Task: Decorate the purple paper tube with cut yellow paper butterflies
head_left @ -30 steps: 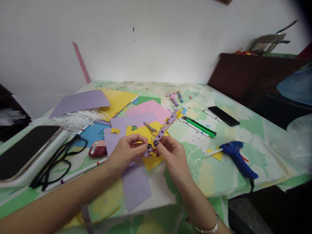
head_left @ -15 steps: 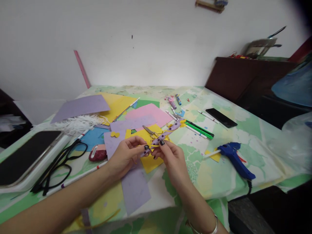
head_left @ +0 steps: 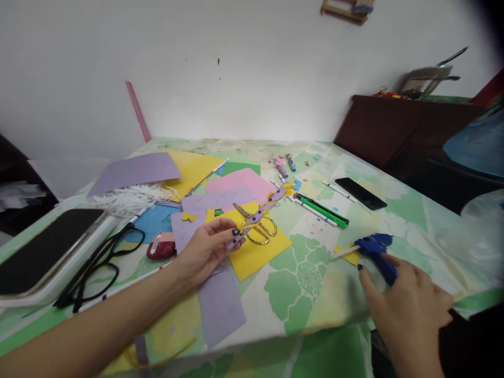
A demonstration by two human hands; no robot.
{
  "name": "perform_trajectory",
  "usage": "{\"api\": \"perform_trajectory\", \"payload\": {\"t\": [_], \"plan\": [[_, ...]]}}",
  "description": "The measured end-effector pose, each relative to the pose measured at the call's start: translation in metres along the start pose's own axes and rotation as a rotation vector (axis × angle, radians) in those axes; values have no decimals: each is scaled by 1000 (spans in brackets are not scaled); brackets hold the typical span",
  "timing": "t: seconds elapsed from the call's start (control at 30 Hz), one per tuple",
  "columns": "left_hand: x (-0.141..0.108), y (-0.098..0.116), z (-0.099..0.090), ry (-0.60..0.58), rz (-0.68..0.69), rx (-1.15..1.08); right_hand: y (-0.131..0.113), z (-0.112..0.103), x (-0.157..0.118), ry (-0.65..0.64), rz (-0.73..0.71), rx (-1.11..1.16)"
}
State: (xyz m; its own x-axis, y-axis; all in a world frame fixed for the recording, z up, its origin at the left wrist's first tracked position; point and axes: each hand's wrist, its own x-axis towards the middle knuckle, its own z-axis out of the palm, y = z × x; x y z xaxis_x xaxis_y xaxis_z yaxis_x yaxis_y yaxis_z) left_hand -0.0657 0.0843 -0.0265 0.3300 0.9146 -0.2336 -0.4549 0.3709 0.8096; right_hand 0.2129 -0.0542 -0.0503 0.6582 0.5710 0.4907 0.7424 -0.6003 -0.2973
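Note:
Between the thumb and fingers of my left hand [head_left: 205, 249] is a purple foam strip [head_left: 258, 216] with dark dots and yellow pieces along it, slanting up to the right. Just behind and below the strip lie scissors with gold handles [head_left: 263, 233], on a yellow foam sheet [head_left: 252, 262]. My right hand [head_left: 409, 302] is at the handle of the blue glue gun [head_left: 378, 252], thumb and fingers apart on either side of it. Whether the fingers touch the handle I cannot tell. A white glue stick [head_left: 345, 252] juts from the gun's left end, over a small yellow scrap.
At the left are a phone [head_left: 51, 247] on a white box, black glasses [head_left: 102, 262] and a dark red case [head_left: 161, 245]. White yarn [head_left: 134, 199] and foam sheets lie behind. A green cutter [head_left: 323, 210], markers and another phone [head_left: 360, 192] are at right.
My right hand has let go of the dotted strip and moved right to the glue gun. My left hand still holds the strip. The view has shifted slightly.

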Motion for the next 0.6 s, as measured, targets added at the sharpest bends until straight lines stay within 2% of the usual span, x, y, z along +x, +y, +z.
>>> {"api": "perform_trajectory", "payload": {"t": [0.07, 0.13, 0.3, 0.4, 0.5, 0.6], "plan": [[1, 0, 0, 0, -6, -4, 14, 6, 8, -118, 108, -122], [1, -1, 0, -1, -13, -2, 23, 10, 15, -195, 146, -175], [0, -1, 0, -21, -19, 8, 43, 20, 43, -253, 60, -122], [0, -1, 0, -16, -9, 7, 59, 24, 59, -326, 56, -93], [1, -1, -2, -27, 5, 18, 68, 18, 62, -322, 89, -39], [1, -1, -3, -55, 25, 51, 59, 1, 46, -205, 152, 94]]}}
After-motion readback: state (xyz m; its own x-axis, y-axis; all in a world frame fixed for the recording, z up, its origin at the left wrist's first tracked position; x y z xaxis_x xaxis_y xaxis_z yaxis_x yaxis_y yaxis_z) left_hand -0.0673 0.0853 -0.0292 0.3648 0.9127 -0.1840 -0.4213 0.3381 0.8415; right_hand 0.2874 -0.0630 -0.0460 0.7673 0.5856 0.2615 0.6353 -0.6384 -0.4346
